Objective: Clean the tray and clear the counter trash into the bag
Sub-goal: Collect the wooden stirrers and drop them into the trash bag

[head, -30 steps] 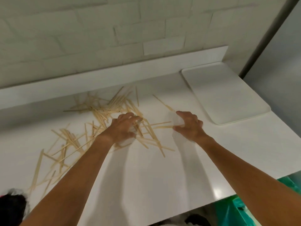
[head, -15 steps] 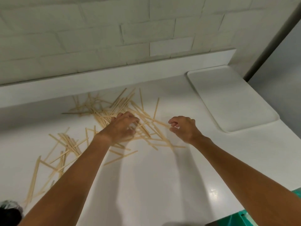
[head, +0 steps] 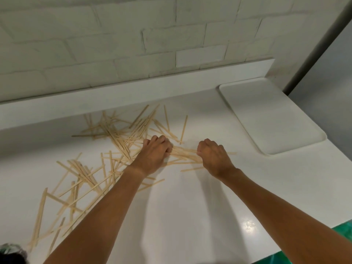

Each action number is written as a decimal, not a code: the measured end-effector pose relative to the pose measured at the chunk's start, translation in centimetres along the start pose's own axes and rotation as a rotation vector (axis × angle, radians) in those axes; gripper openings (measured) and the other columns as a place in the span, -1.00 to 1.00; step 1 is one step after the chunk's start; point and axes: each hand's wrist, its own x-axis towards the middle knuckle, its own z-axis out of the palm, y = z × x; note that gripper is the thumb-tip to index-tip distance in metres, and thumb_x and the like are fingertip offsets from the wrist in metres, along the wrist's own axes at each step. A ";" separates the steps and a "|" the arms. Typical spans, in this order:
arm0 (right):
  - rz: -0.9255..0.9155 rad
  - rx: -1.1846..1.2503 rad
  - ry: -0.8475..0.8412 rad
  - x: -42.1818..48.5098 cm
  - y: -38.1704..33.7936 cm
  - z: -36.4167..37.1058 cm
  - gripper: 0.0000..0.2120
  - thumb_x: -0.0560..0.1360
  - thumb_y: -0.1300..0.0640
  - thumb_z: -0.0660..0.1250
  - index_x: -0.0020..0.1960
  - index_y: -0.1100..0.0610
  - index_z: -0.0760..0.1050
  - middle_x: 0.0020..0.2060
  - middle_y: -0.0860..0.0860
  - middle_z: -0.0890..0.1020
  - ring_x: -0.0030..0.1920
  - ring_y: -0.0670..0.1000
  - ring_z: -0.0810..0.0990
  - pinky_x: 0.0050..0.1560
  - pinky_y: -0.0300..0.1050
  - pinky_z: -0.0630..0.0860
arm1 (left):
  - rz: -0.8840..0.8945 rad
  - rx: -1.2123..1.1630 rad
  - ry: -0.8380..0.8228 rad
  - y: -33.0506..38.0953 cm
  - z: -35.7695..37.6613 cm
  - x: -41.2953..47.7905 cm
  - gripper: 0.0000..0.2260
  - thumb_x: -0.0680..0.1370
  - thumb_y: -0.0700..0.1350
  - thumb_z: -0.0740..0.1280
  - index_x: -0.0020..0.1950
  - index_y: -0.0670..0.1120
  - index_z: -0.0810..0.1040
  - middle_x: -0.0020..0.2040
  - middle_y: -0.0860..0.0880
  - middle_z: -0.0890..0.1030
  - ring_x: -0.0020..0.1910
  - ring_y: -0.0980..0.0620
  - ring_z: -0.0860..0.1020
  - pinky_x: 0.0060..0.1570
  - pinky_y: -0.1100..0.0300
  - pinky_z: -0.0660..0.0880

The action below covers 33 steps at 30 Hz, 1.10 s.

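Several thin wooden sticks lie scattered across the white counter, from the back wall to the front left. My left hand is curled over a bunch of sticks in the middle of the pile. My right hand is curled round the right ends of the same bunch, knuckles up. An empty white tray lies flat at the back right, apart from both hands. A strip of the green bag shows below the counter's front right edge.
A white brick wall with a low backsplash ledge runs behind the counter. A grey vertical panel stands at the far right. A dark object sits at the bottom left corner.
My right hand went from flat and spread on the counter to curled round the sticks and moved left toward my left hand. The sticks between the hands were drawn together.
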 end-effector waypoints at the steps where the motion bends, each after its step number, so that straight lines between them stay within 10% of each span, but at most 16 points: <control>1: 0.016 0.024 -0.006 0.0 -0.1 -0.3 -0.90 0.59 0.25 0.16 -0.02 0.11 0.43 -0.09 0.02 0.53 -0.07 0.09 0.53 -0.10 -0.03 0.38 | 0.002 0.016 0.006 0.0 0.1 -0.1 -0.82 0.58 -0.15 0.29 -0.12 0.09 0.34 -0.07 0.14 0.33 -0.03 0.09 0.30 -0.01 0.17 0.12; 10: -0.057 0.333 -0.118 -0.1 -1.1 -1.4 -0.78 0.66 0.08 0.03 -0.01 0.11 0.42 -0.14 0.02 0.47 -0.15 0.07 0.48 -0.06 0.09 0.50 | -0.052 -0.125 -0.008 -1.5 -0.5 -1.1 -0.60 0.47 -0.44 0.15 -0.07 0.10 0.28 -0.13 0.17 0.34 -0.10 0.07 0.32 -0.03 0.18 0.25; 14: -0.064 0.350 -0.137 -0.5 -0.8 -0.5 -0.77 0.64 0.01 0.14 0.20 0.04 0.48 -0.07 -0.04 0.39 -0.11 -0.04 0.44 0.00 -0.03 0.49 | -0.029 -0.113 -0.072 -1.8 -0.5 -1.6 -0.46 0.44 -0.46 0.08 0.27 0.05 0.38 0.02 0.14 0.32 0.04 0.07 0.33 0.17 0.13 0.29; 20: 0.018 0.402 -0.086 0.0 -1.1 -1.3 -0.74 0.52 -0.06 0.33 0.15 0.01 0.55 0.00 -0.01 0.43 -0.03 -0.02 0.48 -0.01 -0.07 0.50 | -0.002 -0.065 -0.028 -2.5 -0.7 -2.5 -0.60 0.58 -0.31 0.12 0.37 -0.02 0.40 0.01 0.09 0.31 0.04 0.04 0.37 0.19 0.10 0.29; 24: 0.099 0.391 -0.083 0.5 -1.6 -1.6 -0.87 0.47 0.07 0.35 -0.24 0.07 0.52 -0.23 0.01 0.50 -0.17 0.07 0.51 -0.11 0.06 0.53 | 0.017 -0.060 0.004 -2.3 -0.5 -2.5 -0.72 0.64 -0.10 0.14 0.34 0.04 0.41 0.09 0.06 0.37 0.10 0.04 0.37 0.22 0.10 0.24; 33: 0.154 0.114 -0.064 -0.1 -1.9 -0.9 -0.90 0.62 0.16 0.21 0.07 0.16 0.46 0.03 0.03 0.50 0.07 0.05 0.49 -0.15 -0.10 0.42 | -0.080 -0.074 0.003 -1.0 0.5 -1.1 -0.84 0.61 -0.15 0.23 0.15 0.00 0.52 0.05 0.06 0.42 0.10 0.00 0.38 0.10 0.10 0.21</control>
